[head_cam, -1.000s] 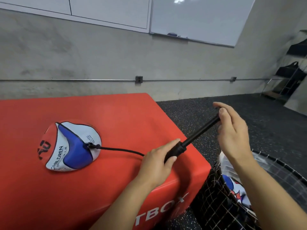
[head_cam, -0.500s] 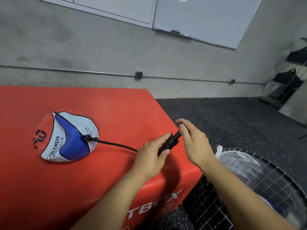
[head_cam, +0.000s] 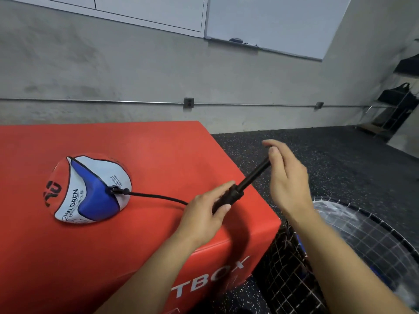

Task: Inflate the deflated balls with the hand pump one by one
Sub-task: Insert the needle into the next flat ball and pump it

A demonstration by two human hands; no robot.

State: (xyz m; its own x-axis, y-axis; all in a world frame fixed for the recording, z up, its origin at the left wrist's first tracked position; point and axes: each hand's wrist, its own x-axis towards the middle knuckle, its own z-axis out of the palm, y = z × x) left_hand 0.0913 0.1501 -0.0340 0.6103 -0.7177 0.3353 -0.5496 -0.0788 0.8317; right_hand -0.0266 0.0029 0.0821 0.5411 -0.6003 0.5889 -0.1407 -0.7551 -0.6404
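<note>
Here the pump barrel (head_cam: 227, 198) is gripped by the left hand (head_cam: 204, 214) near the red box's (head_cam: 158, 150) right front corner, w/ the rod end pinched by the right hand (head_cam: 288, 177), approx. half drawn out. The ball (head_cam: 88, 189), limp, lies at the box top's left side, hose (head_cam: 156, 197) plugged in. Strokes should be kept in line w/ the barrel, which is best held steady so the needle isn't tugged out.

A grey concrete wall (head_cam: 136, 71) runs behind, with a thin metal conduit (head_cam: 90, 101) along it and a junction box (head_cam: 188, 102). Above hangs a whiteboard (head_cam: 272, 21) beside white panels (head_cam: 147, 10). The floor (head_cam: 340, 155) is dark speckled rubber. A shelf (head_cam: 399, 103) with dark bags stands at right.
</note>
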